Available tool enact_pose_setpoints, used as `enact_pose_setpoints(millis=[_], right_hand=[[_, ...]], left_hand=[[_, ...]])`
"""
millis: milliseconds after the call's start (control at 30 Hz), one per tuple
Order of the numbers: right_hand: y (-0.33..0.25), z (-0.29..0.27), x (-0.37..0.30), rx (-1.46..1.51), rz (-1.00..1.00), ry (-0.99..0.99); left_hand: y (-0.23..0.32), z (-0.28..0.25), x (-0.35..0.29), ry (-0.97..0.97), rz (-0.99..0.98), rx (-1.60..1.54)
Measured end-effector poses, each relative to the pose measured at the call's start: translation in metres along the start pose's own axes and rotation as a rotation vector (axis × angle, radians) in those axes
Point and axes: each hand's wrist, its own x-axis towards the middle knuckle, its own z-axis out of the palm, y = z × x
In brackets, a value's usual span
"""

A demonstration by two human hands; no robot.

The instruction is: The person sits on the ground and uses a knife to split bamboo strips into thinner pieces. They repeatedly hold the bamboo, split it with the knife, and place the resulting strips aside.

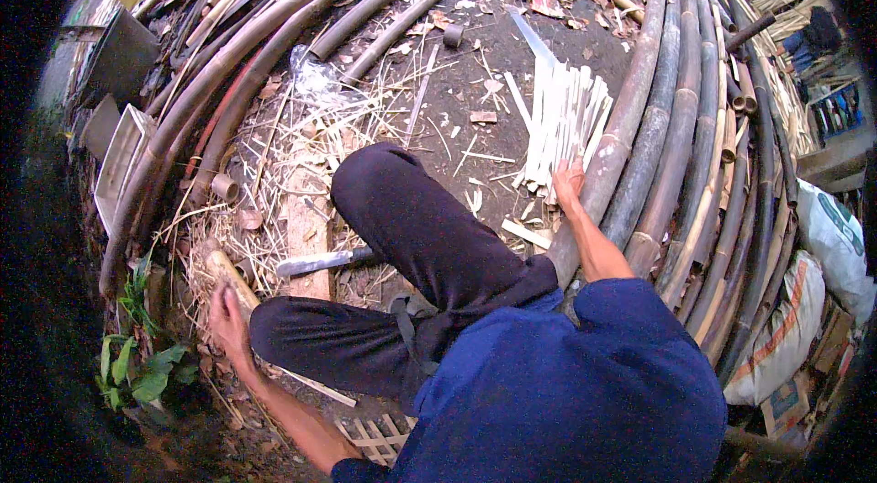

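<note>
My right hand (568,182) reaches forward to the near end of a loose pile of pale split bamboo strips (568,113), its fingers closed at the strip ends. A saw blade (532,37) sticks out beyond the far end of the pile. Down at the left, my left hand (228,320) is beside a pale, rounded length of bamboo or wood (228,275); its fingers are blurred, and I cannot tell whether they grip it. A large knife (322,262) lies across a wooden plank (309,225) by my bent legs, its handle partly hidden under a knee.
Long dark bamboo poles (678,109) run along my right side, and more poles (260,31) curve along the left. Shavings (315,122) litter the ground around the plank. White sacks (781,328) stand at the far right. A green plant (137,369) grows at lower left.
</note>
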Motion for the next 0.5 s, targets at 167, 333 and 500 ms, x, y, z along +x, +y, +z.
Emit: enact_pose_setpoints(millis=[167, 333, 500], right_hand=[[0.132, 0.028, 0.132, -0.558, -0.222, 0.09], [0.081, 0.055, 0.147, -1.229, -0.943, -0.241], [-0.204, 0.015, 0.086, -0.086, -0.896, -0.249]], left_hand=[[-0.037, 0.109, -0.072, -0.128, -0.352, -0.411], [-0.044, 0.099, -0.18, -0.043, -0.566, -0.378], [-0.075, 0.114, -0.258, 0.232, -0.59, -0.137]])
